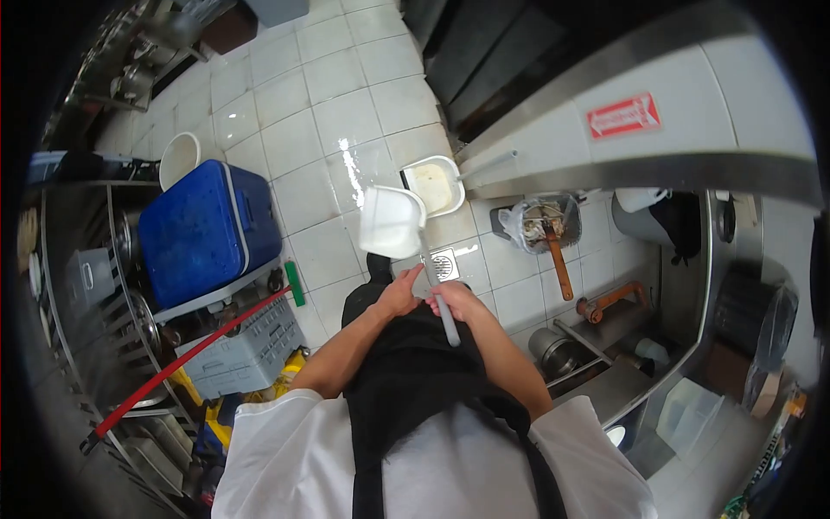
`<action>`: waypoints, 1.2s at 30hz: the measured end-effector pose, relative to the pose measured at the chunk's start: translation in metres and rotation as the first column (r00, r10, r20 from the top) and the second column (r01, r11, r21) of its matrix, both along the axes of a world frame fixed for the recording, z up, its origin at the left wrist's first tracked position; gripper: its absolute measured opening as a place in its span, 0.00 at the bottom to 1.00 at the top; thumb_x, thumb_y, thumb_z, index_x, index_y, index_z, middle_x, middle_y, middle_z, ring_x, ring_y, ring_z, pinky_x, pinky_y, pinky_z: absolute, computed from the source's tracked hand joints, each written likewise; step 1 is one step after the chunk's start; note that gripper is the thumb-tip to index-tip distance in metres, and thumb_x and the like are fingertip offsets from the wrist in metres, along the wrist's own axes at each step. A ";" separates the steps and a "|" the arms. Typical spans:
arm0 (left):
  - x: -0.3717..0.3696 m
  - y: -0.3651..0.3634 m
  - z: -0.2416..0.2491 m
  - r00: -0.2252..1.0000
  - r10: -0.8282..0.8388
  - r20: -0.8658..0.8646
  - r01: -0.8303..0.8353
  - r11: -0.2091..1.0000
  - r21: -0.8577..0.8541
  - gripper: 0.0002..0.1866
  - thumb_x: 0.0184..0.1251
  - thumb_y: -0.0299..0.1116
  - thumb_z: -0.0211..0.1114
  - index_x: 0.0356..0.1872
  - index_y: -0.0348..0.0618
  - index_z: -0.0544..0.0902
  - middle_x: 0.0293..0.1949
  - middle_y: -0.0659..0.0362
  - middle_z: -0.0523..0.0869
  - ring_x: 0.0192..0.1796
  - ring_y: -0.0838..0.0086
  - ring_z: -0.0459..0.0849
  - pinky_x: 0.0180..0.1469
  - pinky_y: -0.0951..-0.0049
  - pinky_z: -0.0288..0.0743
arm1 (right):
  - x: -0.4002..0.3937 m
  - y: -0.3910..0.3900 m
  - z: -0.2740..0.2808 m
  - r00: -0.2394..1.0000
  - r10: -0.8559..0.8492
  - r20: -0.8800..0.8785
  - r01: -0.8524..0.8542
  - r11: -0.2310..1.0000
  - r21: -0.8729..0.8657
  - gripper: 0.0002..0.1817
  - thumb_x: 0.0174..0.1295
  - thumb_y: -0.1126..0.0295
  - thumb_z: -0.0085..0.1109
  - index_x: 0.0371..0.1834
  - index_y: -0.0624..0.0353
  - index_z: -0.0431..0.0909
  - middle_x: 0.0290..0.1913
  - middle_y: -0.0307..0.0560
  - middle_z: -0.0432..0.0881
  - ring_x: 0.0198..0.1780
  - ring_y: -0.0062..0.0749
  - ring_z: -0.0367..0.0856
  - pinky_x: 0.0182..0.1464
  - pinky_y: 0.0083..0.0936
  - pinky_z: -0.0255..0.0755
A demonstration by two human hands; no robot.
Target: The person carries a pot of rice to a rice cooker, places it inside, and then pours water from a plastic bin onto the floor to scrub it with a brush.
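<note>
My right hand (459, 303) is closed around the grey handle of a white dustpan (391, 223), held up in front of me with its pan pointing away. The handle's lower end sticks out below this hand, over my black apron (415, 363). Just left of the handle is my left hand (400, 292), fingers stretched out towards it and not wrapped round it. Beyond the pan, a white tub-like container (437, 186) with pale residue inside sits on the tiled floor, partly overlapped by the dustpan.
A blue cooler (207, 229) and a grey crate (242, 350) stand at left, with a red pole (190, 359) slanting across the crate. To the right are a clear bin with a bag (553, 221) and steel shelving with pots (553, 350). A floor drain (445, 265) lies ahead.
</note>
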State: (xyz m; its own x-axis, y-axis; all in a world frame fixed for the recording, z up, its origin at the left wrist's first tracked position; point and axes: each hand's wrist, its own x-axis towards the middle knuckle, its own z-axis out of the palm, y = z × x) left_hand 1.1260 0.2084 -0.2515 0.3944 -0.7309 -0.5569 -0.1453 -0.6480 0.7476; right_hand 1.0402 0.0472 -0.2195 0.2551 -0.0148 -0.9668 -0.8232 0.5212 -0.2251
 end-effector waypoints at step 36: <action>0.023 0.205 0.109 0.546 0.792 0.273 -0.792 0.594 -0.137 0.10 0.69 0.35 0.63 0.36 0.36 0.83 0.48 0.44 0.84 0.61 0.55 0.77 0.62 0.61 0.68 | 0.143 -0.309 -0.107 0.192 0.886 -0.422 -0.961 0.081 -0.266 0.12 0.54 0.64 0.54 0.20 0.61 0.78 0.16 0.45 0.78 0.17 0.31 0.75 0.22 0.33 0.68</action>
